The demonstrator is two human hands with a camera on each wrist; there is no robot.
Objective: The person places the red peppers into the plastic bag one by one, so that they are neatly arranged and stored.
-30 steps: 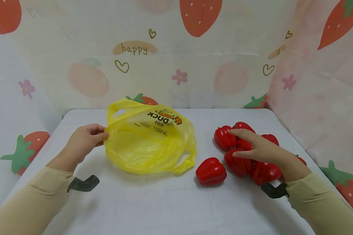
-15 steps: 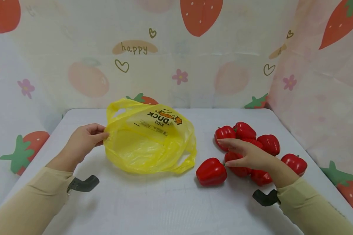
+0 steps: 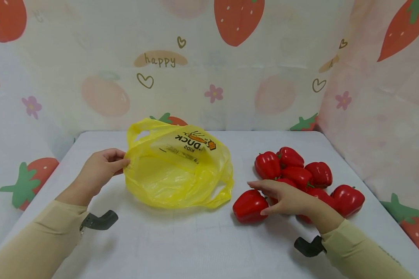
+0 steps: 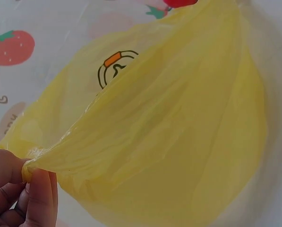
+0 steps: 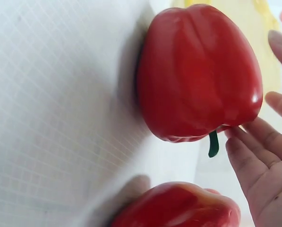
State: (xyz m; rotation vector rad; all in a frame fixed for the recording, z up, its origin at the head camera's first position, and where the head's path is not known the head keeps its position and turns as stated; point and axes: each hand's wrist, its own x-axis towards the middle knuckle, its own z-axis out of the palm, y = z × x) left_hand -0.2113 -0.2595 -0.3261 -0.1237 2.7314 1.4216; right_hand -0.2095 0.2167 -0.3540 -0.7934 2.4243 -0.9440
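My left hand [image 3: 99, 170] pinches the left edge of a yellow plastic bag [image 3: 160, 182], printed with a duck and lettering, whose mouth gapes toward me. In the left wrist view, thumb and finger hold a gathered bit of the bag's rim [image 4: 131, 151]. A single red bell pepper [image 3: 248, 209] lies on the table right of the bag. My right hand [image 3: 290, 197] is beside and partly over it, fingers spread and fairly straight. In the right wrist view the fingers are close to the stem end of the pepper [image 5: 197, 75]; contact is hard to tell.
Several more red bell peppers [image 3: 296, 176] cluster on the right of the white table [image 3: 181, 244], partly behind my right hand. One pepper [image 5: 178, 208] is also at the bottom of the right wrist view. Strawberry-print cloth [image 3: 213, 69] surrounds the table.
My right hand has moved left and toward me, from over the pepper cluster to the single pepper. The left hand and the bag have stayed nearly still.
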